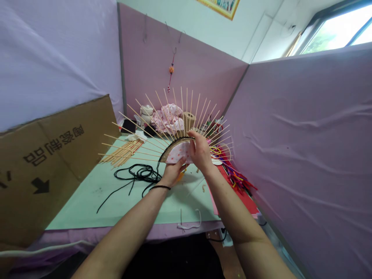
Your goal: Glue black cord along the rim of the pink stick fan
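Observation:
Above the table I hold up a half-round piece (175,152) covered in pale pink patterned cloth. Thin wooden sticks (148,139) fan out from its curved edge, and black cord (171,144) runs along that edge around their bases. My left hand (173,173) grips the lower edge from below, thumb on the cloth. At the upper right of the curve, my right hand (200,150) is closed on the edge near the stick bases; its fingertips are partly hidden. Loose black cord (139,173) trails from the left end and lies in loops on the table.
A bundle of sticks (128,151) lies at the left, beside a cardboard sheet (58,155). Pink cloth (168,118), a jar (147,110) and a tape roll (189,117) stand at the back. Colourful pipe cleaners (240,178) lie on red sheets (247,203) at the right.

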The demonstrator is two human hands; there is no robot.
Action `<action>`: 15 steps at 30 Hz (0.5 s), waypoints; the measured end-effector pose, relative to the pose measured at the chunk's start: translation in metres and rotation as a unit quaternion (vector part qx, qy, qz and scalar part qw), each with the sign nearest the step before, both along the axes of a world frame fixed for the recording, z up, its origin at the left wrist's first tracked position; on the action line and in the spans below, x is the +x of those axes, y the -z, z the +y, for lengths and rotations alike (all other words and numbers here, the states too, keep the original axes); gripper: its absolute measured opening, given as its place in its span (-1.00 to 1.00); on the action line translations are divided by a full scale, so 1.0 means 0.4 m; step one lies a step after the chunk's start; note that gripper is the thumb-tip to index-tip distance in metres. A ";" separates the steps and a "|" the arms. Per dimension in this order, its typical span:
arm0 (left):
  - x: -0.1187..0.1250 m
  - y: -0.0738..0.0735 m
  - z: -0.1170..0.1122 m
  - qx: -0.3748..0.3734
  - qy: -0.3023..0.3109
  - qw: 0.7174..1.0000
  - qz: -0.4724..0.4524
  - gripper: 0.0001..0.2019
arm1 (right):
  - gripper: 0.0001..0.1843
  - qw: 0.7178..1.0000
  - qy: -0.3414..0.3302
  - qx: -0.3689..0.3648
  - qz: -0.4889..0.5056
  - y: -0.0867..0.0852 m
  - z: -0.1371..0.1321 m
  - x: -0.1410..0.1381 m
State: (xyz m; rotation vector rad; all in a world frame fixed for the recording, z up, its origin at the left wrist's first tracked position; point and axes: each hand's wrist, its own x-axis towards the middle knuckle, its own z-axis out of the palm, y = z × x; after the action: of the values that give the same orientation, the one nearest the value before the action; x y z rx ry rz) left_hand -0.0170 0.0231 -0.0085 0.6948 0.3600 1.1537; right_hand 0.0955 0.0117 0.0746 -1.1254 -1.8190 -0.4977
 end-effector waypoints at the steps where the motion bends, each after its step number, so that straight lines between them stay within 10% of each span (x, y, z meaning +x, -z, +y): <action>1: 0.000 0.000 0.000 0.002 -0.001 1.000 0.003 -0.54 | -0.61 1.000 -0.005 -0.001 -0.007 0.003 -0.002 -0.001; 15: 0.003 0.007 -0.003 0.039 -0.004 0.998 0.051 -0.41 | -0.54 0.999 -0.020 -0.025 -0.020 0.019 0.012 -0.026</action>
State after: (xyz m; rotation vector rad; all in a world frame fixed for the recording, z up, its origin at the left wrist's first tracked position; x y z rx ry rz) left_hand -0.0157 0.0217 -0.0112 0.8232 0.4063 1.1473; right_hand 0.0850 0.0166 0.0669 -1.1179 -1.8945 -0.4581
